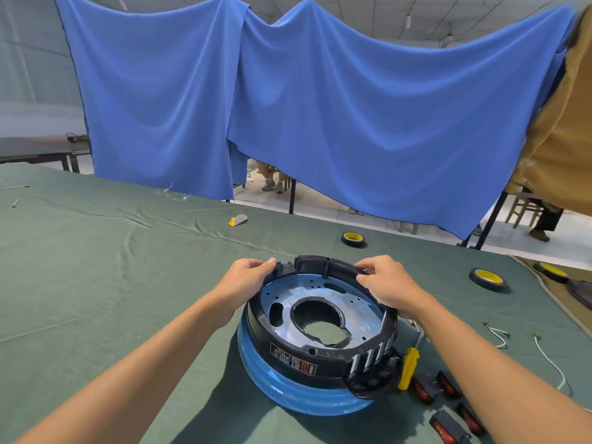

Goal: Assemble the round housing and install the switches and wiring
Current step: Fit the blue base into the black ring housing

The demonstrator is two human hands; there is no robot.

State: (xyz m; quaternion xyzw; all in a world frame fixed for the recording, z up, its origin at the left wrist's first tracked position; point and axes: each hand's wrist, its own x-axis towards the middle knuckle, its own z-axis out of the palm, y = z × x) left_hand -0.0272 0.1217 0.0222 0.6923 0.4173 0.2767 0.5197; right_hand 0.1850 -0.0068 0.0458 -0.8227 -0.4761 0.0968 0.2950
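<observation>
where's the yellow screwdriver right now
Head view: the yellow screwdriver lies on the green cloth just right of the round housing, with the red switches to its right.

The table (96, 267), covered in green cloth, carries the round housing (304, 402) at centre. Tape rolls (353, 239) lie beyond it. A yellow-handled screwdriver (408, 368), red switches (426, 390) and white wires (551, 360) lie to its right.

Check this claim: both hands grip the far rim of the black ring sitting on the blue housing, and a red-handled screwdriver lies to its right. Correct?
Not quite: the head view shows the screwdriver has a yellow handle, not red. The rest holds: left hand and right hand grip the far rim of the black ring on the blue housing.
</observation>
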